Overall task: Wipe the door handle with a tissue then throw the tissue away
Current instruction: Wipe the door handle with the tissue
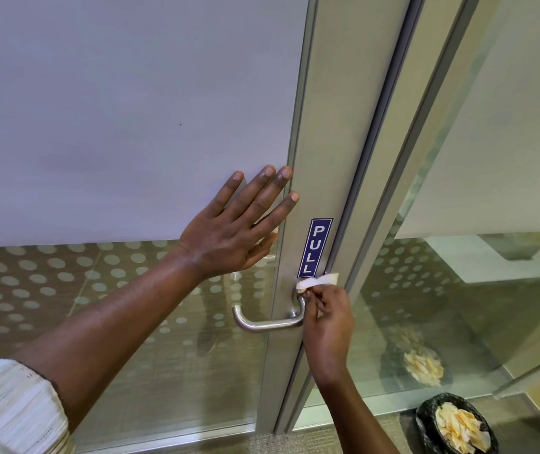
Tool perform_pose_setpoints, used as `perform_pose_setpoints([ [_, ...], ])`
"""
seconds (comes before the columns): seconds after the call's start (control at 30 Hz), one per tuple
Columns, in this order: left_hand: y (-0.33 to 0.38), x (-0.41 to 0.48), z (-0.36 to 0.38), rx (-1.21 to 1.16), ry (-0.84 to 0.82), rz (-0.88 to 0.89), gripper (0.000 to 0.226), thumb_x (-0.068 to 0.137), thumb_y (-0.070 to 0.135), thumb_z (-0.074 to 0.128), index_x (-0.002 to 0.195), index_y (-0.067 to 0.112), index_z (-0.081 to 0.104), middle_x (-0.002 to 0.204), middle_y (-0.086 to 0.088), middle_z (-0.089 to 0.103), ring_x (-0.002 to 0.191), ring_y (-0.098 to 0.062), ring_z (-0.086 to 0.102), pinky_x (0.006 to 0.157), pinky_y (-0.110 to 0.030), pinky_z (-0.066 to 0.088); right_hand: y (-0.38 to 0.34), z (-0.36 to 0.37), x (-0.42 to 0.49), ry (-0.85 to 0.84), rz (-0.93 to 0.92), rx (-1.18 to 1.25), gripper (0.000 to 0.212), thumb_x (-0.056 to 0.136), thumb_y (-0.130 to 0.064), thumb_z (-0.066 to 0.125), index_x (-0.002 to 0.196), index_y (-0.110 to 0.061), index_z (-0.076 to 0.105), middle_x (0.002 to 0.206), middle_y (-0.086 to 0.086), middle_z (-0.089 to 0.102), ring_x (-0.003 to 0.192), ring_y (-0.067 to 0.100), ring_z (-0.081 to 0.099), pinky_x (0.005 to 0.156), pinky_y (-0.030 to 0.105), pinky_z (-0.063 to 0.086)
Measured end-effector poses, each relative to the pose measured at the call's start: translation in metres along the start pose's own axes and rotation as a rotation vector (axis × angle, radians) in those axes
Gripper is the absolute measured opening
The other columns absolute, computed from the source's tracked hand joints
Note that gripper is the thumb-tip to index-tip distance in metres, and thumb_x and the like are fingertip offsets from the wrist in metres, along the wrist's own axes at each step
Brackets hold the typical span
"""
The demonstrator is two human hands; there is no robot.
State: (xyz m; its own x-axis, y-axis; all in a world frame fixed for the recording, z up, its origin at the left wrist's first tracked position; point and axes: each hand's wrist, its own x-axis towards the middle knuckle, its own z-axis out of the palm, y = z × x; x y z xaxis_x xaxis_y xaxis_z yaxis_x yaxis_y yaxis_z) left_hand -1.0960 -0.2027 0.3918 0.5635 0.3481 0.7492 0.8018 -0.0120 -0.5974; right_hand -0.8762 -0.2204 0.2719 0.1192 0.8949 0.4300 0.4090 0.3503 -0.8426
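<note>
A white tissue (317, 282) is pinched between the thumb and curled fingers of the right hand (327, 322). It is held against the upper base of the door handle (268, 323), where the lever meets the metal door frame (321, 126). The tissue lies just below a blue PULL sticker (314, 248). The left hand (235, 231) is laid flat on the frosted glass panel (114, 109), fingers straight and spread, fingertips reaching the frame's edge; nothing is grasped by it. A bin (425, 417) lined in black, with crumpled paper inside, is seen on the floor at lower right.
</note>
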Motion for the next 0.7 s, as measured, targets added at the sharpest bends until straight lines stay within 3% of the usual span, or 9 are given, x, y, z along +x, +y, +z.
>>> perform_pose_setpoints([
  [0.1, 0.0, 0.0, 0.001, -0.01, -0.006, -0.003, 0.07, 0.108, 0.039, 0.053, 0.169, 0.012, 0.031, 0.176, -0.019, 0.019, 0.163, -0.035, 0.022, 0.134, -0.052, 0.009, -0.02, 0.003, 0.014, -0.034, -0.236, -0.112, 0.018, 0.094, -0.006, 0.064, 0.11, -0.011, 0.071, 0.112, -0.003, 0.054, 0.1, 0.006, 0.053, 0.089, 0.01, 0.042],
  [0.23, 0.001, -0.001, 0.001, -0.014, -0.011, -0.001, 0.072, 0.107, 0.04, 0.053, 0.169, 0.013, 0.029, 0.176, -0.018, 0.019, 0.164, -0.034, 0.019, 0.134, -0.052, 0.008, -0.036, 0.012, 0.022, -0.048, -0.489, -0.254, 0.023, 0.092, -0.007, 0.062, 0.114, -0.012, 0.069, 0.116, 0.005, 0.058, 0.107, 0.02, 0.051, 0.094, 0.022, 0.042],
  [0.33, 0.0, -0.001, 0.003, -0.015, -0.004, -0.005, 0.073, 0.107, 0.041, 0.054, 0.169, 0.013, 0.029, 0.177, -0.018, 0.019, 0.164, -0.034, 0.019, 0.135, -0.052, 0.007, -0.027, 0.013, 0.011, -0.172, -0.527, -0.357, 0.024, 0.087, -0.004, 0.063, 0.108, -0.009, 0.073, 0.112, 0.008, 0.066, 0.105, 0.023, 0.058, 0.096, 0.035, 0.054],
  [0.43, 0.0, -0.001, 0.003, -0.007, 0.004, 0.0, 0.073, 0.107, 0.04, 0.054, 0.169, 0.013, 0.029, 0.176, -0.018, 0.019, 0.164, -0.034, 0.019, 0.135, -0.052, 0.007, -0.024, 0.009, 0.007, -0.26, -0.495, -0.431, 0.013, 0.079, 0.002, 0.076, 0.091, -0.003, 0.075, 0.093, 0.008, 0.067, 0.087, 0.027, 0.065, 0.076, 0.045, 0.061],
  [0.47, 0.0, -0.001, 0.003, -0.004, 0.005, 0.0, 0.073, 0.107, 0.041, 0.054, 0.169, 0.013, 0.029, 0.176, -0.018, 0.02, 0.164, -0.034, 0.02, 0.135, -0.052, 0.007, -0.026, 0.008, 0.01, -0.25, -0.492, -0.433, 0.015, 0.076, 0.004, 0.079, 0.089, -0.001, 0.074, 0.09, 0.009, 0.067, 0.083, 0.028, 0.065, 0.075, 0.045, 0.062],
  [0.57, 0.0, -0.001, 0.003, -0.007, 0.003, 0.006, 0.072, 0.107, 0.041, 0.053, 0.169, 0.013, 0.029, 0.176, -0.018, 0.02, 0.164, -0.034, 0.019, 0.135, -0.052, 0.008, -0.042, 0.002, 0.026, -0.139, -0.492, -0.377, 0.023, 0.073, 0.005, 0.079, 0.095, 0.001, 0.072, 0.095, 0.012, 0.065, 0.088, 0.029, 0.064, 0.084, 0.034, 0.057],
  [0.63, -0.001, 0.0, 0.003, -0.007, 0.004, 0.004, 0.072, 0.107, 0.041, 0.052, 0.169, 0.013, 0.029, 0.176, -0.018, 0.019, 0.164, -0.033, 0.018, 0.135, -0.052, 0.008, -0.053, 0.002, 0.04, -0.032, -0.545, -0.311, 0.016, 0.077, 0.002, 0.07, 0.093, -0.001, 0.071, 0.093, 0.01, 0.063, 0.086, 0.025, 0.059, 0.08, 0.02, 0.044],
  [0.7, 0.0, 0.0, 0.003, -0.017, -0.002, 0.003, 0.072, 0.108, 0.041, 0.052, 0.169, 0.013, 0.029, 0.177, -0.018, 0.019, 0.164, -0.033, 0.018, 0.135, -0.052, 0.008, -0.053, 0.003, 0.043, 0.003, -0.58, -0.277, 0.012, 0.081, 0.0, 0.065, 0.091, -0.001, 0.071, 0.09, 0.01, 0.061, 0.084, 0.023, 0.056, 0.078, 0.018, 0.038],
])
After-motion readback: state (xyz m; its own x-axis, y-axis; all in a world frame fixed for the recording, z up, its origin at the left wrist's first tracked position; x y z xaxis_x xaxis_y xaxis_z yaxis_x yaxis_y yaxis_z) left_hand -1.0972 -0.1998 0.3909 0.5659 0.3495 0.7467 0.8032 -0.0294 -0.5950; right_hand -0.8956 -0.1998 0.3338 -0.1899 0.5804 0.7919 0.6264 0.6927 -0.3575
